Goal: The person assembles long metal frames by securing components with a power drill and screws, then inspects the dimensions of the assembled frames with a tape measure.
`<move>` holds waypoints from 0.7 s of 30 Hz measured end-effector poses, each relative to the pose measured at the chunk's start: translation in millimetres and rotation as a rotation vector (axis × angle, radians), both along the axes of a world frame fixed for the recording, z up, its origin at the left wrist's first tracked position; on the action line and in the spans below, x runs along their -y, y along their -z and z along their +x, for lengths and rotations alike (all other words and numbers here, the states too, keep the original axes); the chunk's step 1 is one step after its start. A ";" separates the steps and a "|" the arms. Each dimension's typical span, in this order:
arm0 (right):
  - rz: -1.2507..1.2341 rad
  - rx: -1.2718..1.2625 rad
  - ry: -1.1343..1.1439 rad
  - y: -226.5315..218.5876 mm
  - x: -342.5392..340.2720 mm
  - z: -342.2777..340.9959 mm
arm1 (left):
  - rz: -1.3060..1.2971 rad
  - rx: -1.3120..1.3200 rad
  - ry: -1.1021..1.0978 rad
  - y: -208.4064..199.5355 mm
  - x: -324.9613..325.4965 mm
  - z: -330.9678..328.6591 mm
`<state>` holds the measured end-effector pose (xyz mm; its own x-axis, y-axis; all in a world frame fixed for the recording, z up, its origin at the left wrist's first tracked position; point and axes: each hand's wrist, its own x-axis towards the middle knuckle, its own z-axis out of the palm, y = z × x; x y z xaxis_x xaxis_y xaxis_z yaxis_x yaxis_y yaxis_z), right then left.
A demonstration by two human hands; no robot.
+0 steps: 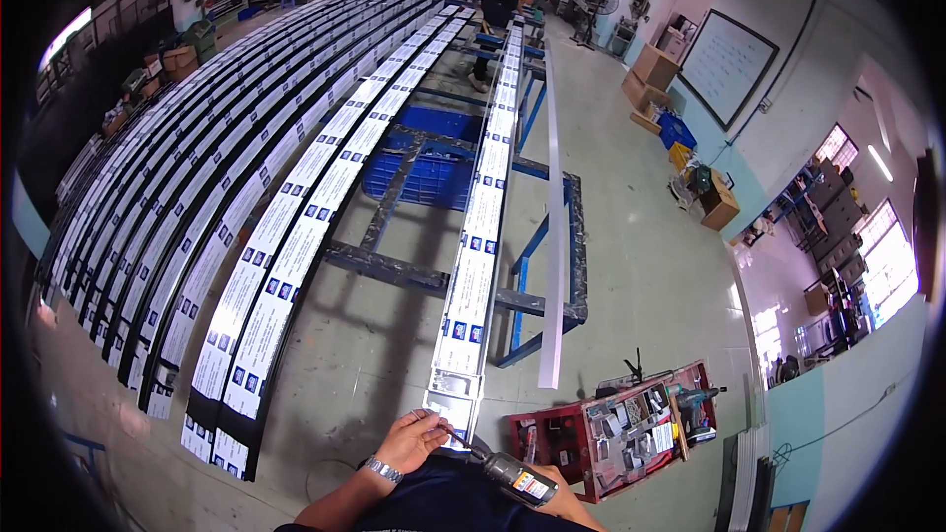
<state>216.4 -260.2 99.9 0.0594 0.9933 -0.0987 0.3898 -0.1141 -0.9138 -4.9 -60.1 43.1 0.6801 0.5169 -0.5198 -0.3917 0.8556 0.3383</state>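
At the bottom of the view, my right hand (566,502) is closed around a dark power screwdriver (520,478) whose long bit points up and left. My left hand (412,441), a metal watch on its wrist, pinches at the tip of that bit; anything small between the fingers is too tiny to make out. Just beyond both hands is the near end of a long metal profile (467,305) covered in white printed film, running away from me along a blue frame stand (424,276).
Many film-covered profiles (246,335) lie in rows to the left. On the right stands a red tool cart (631,433) full of small parts, with a pale thin strip (554,286) beyond it. A blue crate (419,172) sits under the frame; a co-worker (505,0) stands at the far end.
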 end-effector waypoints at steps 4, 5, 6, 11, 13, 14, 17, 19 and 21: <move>0.030 0.036 -0.051 -7.0 -12.8 2.4 | -0.047 -0.005 -0.015 3.0 -4.3 -3.1; 0.028 0.066 -0.061 -9.2 -14.8 1.8 | -0.064 -0.011 -0.020 3.5 -5.5 -4.5; 0.019 0.049 -0.025 -12.3 -15.5 -2.6 | -0.039 0.000 0.004 3.9 -8.3 -5.3; 0.019 0.027 0.078 6.6 2.2 -8.4 | -0.028 0.043 0.050 -4.9 -11.8 -4.2; 0.007 0.076 0.059 3.5 3.0 -9.2 | -0.033 0.051 0.057 -3.6 -9.5 -4.4; -0.017 0.089 0.049 -7.3 -1.8 -10.5 | -0.031 0.041 0.057 -3.8 -8.9 -3.1; -0.011 0.161 0.086 -29.5 -10.2 -17.8 | 0.008 0.044 0.098 -1.0 -9.8 3.3; -0.009 0.146 0.156 -42.8 -15.9 -23.5 | -0.012 -0.006 0.104 -4.7 -10.7 13.2; -0.113 0.142 0.182 -44.8 -9.8 -20.8 | 0.001 0.024 0.110 -3.5 -9.5 18.3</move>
